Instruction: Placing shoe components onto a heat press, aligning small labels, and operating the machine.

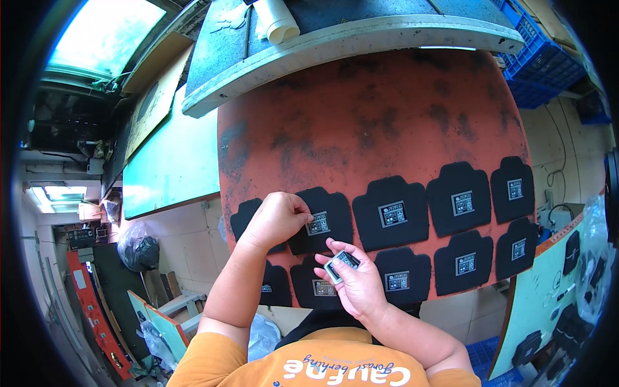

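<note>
My left hand (278, 219) is closed in a pinch at the left edge of a small printed label (318, 223). That label lies on a black shaped pad (336, 201) in the upper row. Lower and to the right, my right hand (358, 284) grips a small stack of similar labels (342, 265), with the thumb across it. Beneath that hand is another black pad (303, 274) with a label, partly hidden. My left wrist partly covers a pad (245, 218) at the row's left end, so its label cannot be seen.
Several labelled black pads, such as one upper-row pad (390, 182), lie in two rows on a red table (361, 109). A raised metal-edged platform (361, 35) crosses the far side. Blue crates (545, 71) stand far right; a pale green board (169, 161) lies left.
</note>
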Motion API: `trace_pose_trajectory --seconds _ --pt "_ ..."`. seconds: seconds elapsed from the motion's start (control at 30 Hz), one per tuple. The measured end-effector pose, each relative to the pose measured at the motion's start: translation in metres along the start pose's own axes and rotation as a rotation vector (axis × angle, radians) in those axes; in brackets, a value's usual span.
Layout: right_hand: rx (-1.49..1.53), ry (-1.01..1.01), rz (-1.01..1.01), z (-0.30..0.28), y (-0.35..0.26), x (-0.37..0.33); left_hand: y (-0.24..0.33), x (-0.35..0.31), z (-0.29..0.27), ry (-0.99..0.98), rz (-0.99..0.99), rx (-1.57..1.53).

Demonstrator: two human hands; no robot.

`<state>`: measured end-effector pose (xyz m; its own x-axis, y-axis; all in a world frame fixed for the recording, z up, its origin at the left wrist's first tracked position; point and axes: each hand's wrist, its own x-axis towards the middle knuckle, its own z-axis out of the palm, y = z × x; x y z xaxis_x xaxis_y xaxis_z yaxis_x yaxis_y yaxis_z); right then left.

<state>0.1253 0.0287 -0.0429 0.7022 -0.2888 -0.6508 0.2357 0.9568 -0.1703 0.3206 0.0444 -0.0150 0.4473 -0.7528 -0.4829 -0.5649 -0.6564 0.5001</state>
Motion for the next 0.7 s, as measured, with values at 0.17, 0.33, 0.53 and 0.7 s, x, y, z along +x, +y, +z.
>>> trace_pose_trajectory --seconds 0.17,0.33,0.53,0.7 --pt "-0.002 -0.003 -0.004 -0.001 0.0 0.0 0.002 0.0 -0.001 -0.005 -0.007 0.012" --pt "0.003 -0.014 0.007 0.0 0.0 0.0 0.001 0.0 -0.001 -0.001 -0.014 0.016" --pt "-0.019 -0.092 -0.015 0.003 0.0 0.006 0.003 0.0 0.0 0.002 -0.016 0.028" --pt "0.001 -0.069 -0.007 0.007 -0.003 0.01 0.004 0.0 0.0 0.009 0.001 0.071"
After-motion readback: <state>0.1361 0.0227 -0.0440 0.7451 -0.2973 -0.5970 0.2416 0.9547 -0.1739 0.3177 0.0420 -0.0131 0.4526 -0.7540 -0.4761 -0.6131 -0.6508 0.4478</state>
